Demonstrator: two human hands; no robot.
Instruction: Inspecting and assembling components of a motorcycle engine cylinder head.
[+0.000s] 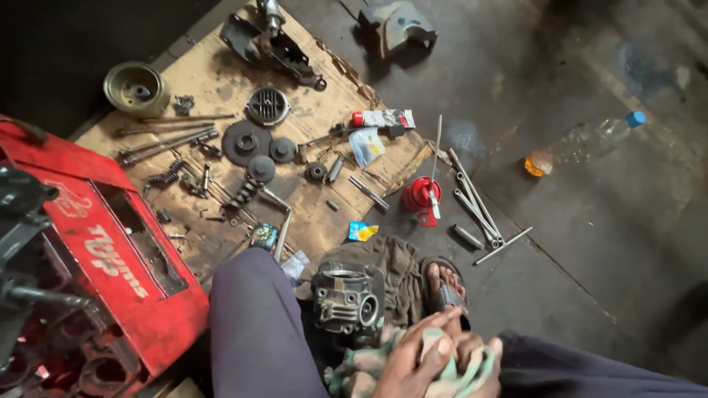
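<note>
My left hand (pixel 413 361) lay curled over a greenish rag (pixel 365 372), fingers closed down on the cloth near my knee. My right hand (pixel 476 357) sat just beside it, wrapped in the same rag; it looked clenched on the cloth, though the folds hid most of the fingers and I could not be sure. Just above the hands, touching the rag's edge, stood the grey engine cylinder block (pixel 346 298), its round bore facing up, resting on a brown cloth (pixel 398 262) on the floor. My sandalled foot (pixel 445 284) was planted right next to it.

Beyond the block spread a sheet of cardboard (pixel 221 81) strewn with parts: dark gears and discs (pixel 247 141), a round finned cover (pixel 268 105), long bolts (pixel 166 144), a spring (pixel 164 177), a tube of sealant (pixel 382 118) and a brass-coloured drum (pixel 135 87) at the far corner. A red oil can (pixel 422 199) stood at the cardboard's edge, with a bundle of steel rods (pixel 476 203) just beside it on the concrete. A plastic bottle with a blue cap (pixel 582 141) lay well apart to the right. A red plastic crate (pixel 110 250) crowded my left leg.
</note>
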